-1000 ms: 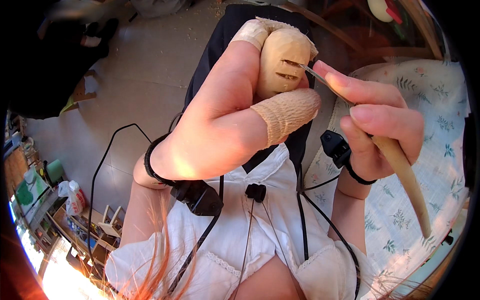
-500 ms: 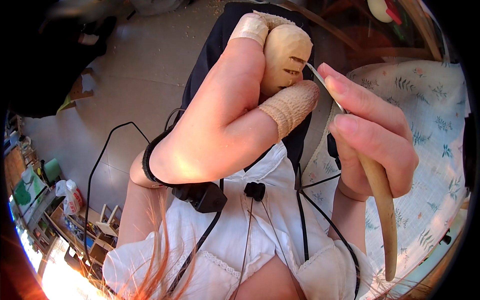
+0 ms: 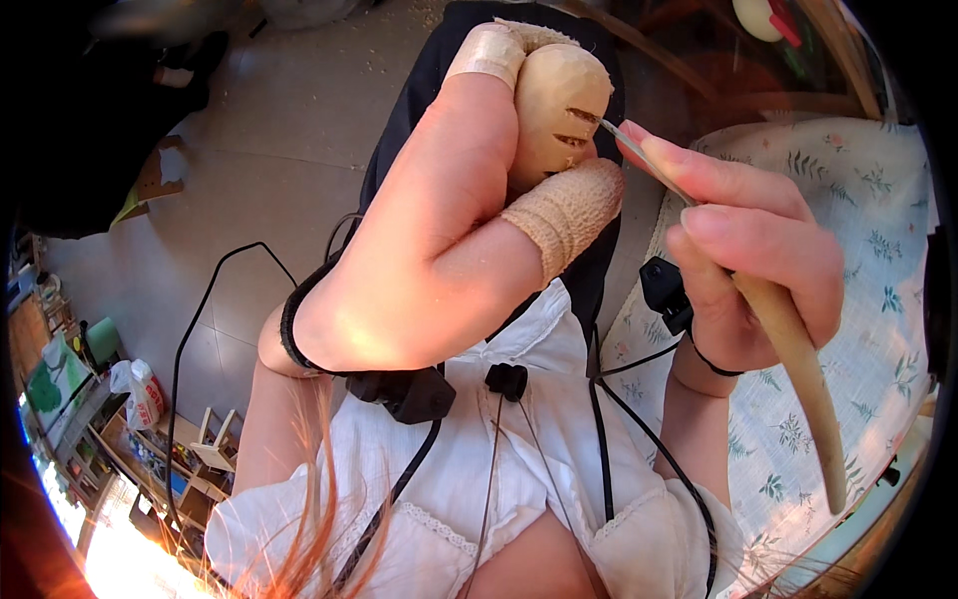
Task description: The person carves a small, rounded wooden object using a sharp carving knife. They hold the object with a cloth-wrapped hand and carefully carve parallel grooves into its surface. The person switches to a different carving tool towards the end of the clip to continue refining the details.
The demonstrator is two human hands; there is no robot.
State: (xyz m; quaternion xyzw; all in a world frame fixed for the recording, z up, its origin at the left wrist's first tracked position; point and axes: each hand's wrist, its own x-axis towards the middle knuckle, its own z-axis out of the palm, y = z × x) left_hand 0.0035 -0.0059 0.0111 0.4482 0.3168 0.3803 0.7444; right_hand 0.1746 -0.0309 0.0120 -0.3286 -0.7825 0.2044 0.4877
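Observation:
A pale carved wooden head (image 3: 551,100) with dark slits cut in its face is gripped in my left hand (image 3: 429,210). Tan bandage wraps cover the thumb and some fingers of that hand; part of the carving is hidden behind them. My right hand (image 3: 763,240) holds a carving knife (image 3: 793,354) like a pen, its long curved wooden handle running down past the palm. The thin metal blade points up and left, and its tip meets the carving's right side at the upper slit.
A white cloth with leaf prints (image 3: 788,429) covers a surface at the right. Black cables (image 3: 190,339) run across my front and left side. Shelves with small wooden boxes (image 3: 215,449) and a plastic bag (image 3: 138,389) stand at lower left. Wood shavings lie on the grey tiled floor (image 3: 289,130).
The knife tip has moved left onto the upper slit, and its handle end has swung up and right. My left hand and the carving have shifted slightly left and up.

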